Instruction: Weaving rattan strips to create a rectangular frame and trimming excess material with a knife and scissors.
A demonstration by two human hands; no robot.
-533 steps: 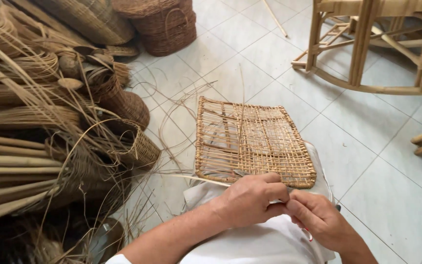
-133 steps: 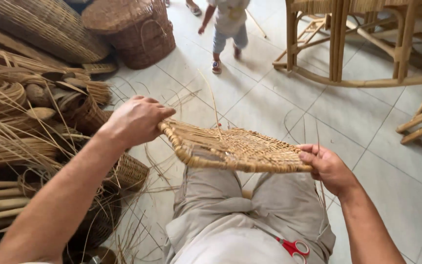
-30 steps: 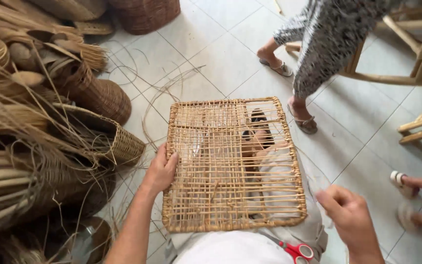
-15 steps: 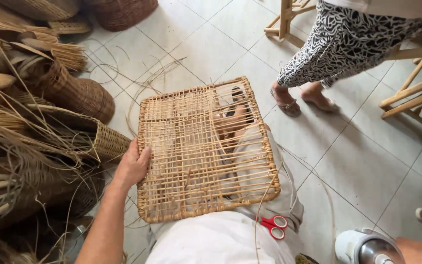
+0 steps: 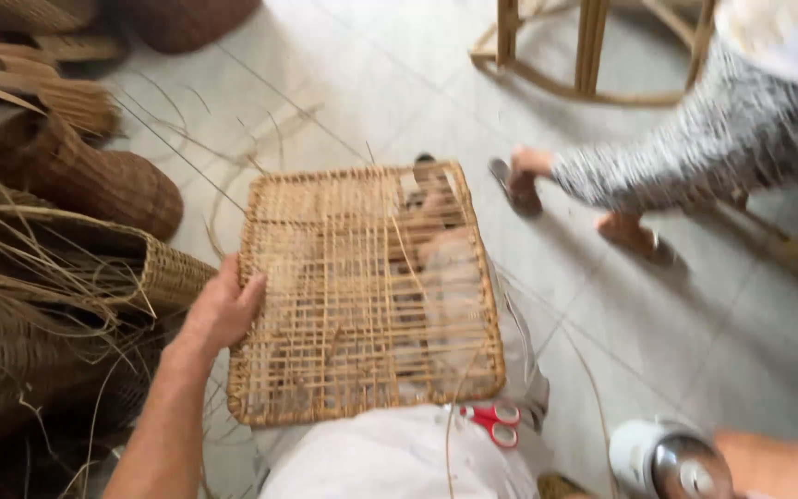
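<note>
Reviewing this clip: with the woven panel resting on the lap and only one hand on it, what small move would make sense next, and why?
Probably bring the right hand back to the panel's right edge. Only the left hand grips the woven rattan panel, at its left edge; the right hand is not clearly in view, and loose strands trail off the right side.

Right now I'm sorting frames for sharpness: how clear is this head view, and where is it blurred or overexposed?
Head view: motion blur softens everything; the woven rattan panel and left hand on its edge stay readable, the passing person's patterned clothing smears most. Daylight washes out the tiled floor at top; the baskets at left sit in dim shade.
</note>
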